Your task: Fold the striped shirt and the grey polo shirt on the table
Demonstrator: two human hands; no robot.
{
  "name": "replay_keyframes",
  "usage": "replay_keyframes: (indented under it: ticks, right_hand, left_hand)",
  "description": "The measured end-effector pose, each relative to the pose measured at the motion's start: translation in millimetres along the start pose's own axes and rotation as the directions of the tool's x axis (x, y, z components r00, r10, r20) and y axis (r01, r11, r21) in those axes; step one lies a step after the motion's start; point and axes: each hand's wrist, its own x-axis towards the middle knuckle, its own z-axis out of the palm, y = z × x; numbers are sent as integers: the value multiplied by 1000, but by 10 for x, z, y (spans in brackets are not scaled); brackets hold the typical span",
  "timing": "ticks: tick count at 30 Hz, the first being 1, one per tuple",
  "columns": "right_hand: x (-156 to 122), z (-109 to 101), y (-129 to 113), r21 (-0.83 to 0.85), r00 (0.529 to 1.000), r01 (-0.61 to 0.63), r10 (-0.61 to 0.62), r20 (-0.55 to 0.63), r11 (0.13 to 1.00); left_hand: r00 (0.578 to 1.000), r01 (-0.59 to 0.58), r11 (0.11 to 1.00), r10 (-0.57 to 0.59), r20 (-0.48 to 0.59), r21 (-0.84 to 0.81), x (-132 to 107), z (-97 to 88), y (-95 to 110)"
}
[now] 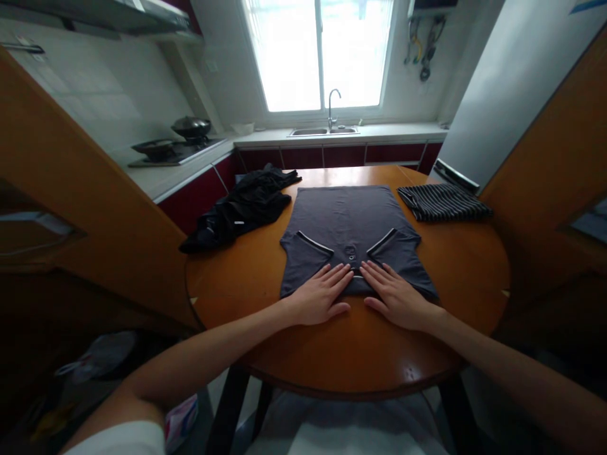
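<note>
A dark grey polo shirt lies spread on the round wooden table, its collar edge toward me. Its short sleeves are turned inward, so their white-trimmed cuffs slant across the front on both sides of the buttons. My left hand rests flat on the collar edge, fingers stretched out and pointing to the middle. Opposite it, my right hand lies flat too, fingers extended, the fingertips of both hands nearly meeting below the placket. Neither hand grips the cloth. Both thumbs reach toward the bare wood at the near side.
The wooden table carries a crumpled black garment at the left and a folded striped cloth at the right. Behind are a counter with a sink and a stove with pans. A fridge stands at right.
</note>
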Motion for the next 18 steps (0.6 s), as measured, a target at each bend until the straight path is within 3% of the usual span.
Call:
replay_keyframes:
  ticks: [9, 12, 16, 18]
  right_hand:
    - [-312, 59, 163, -68, 999, -40, 38, -23, 997]
    - [-345, 87, 157, -64, 998, -40, 38, -41, 997]
    - [-382, 13, 117, -19, 987, -81, 78, -140, 997]
    - [-426, -80, 143, 26, 958, -149, 151, -244, 988]
  left_hand:
    - [995, 95, 995, -95, -1, -1, -389, -27, 237]
    - [992, 116, 993, -116, -51, 8, -484, -78, 251]
    - [947, 270, 963, -261, -188, 25, -638, -161, 198]
    - [912, 335, 942, -329, -244, -16, -747, -177, 160]
